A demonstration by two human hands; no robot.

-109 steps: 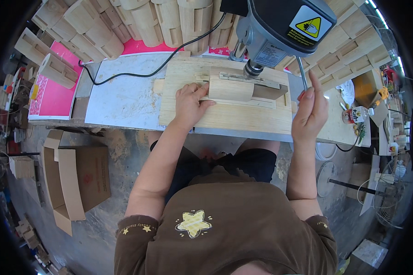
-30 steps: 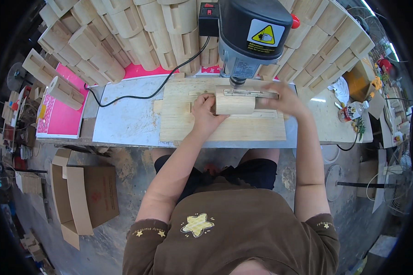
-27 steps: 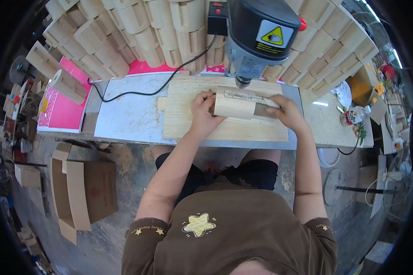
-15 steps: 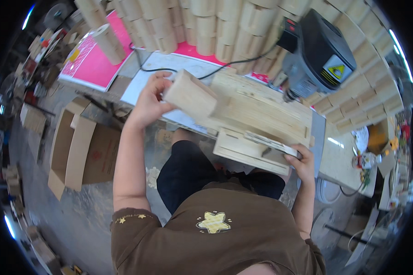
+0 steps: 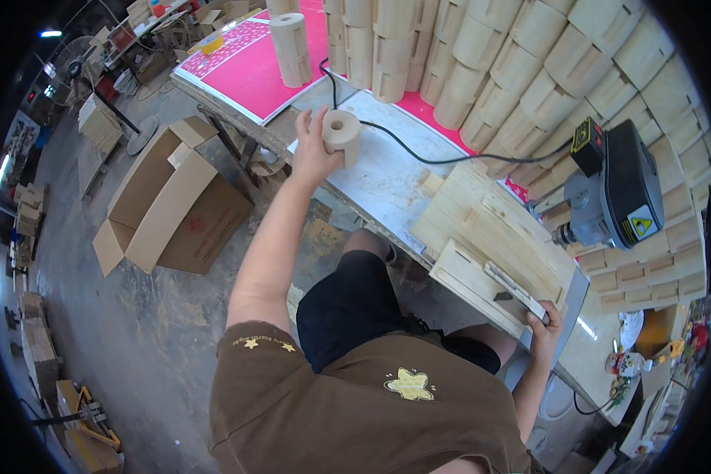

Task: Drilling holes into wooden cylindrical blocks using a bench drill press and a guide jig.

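My left hand (image 5: 316, 152) is closed round the side of a pale wooden cylinder (image 5: 343, 150) with a round hole in its top end. The cylinder stands on or just above the white sheet (image 5: 379, 193) at the left part of the bench. My right hand (image 5: 543, 320) grips the near end of a flat, light-coloured bar handle (image 5: 515, 291), low on a wooden jig (image 5: 490, 225). This jig is made of boards with raised strips and lies below the head of a drill (image 5: 608, 193). The right fingertips are partly hidden.
Stacked wooden cylinders (image 5: 482, 91) wall the back of the bench, and another cylinder (image 5: 291, 51) stands on a pink sheet (image 5: 249, 75). A black cable (image 5: 450, 161) crosses the bench to the drill. A cardboard box (image 5: 205, 213) sits open on the floor at left.
The wooden cylinder went from over the jig to the left end of the white sheet in my left hand, now upright. My right hand stays on the bar handle. The view turned left.
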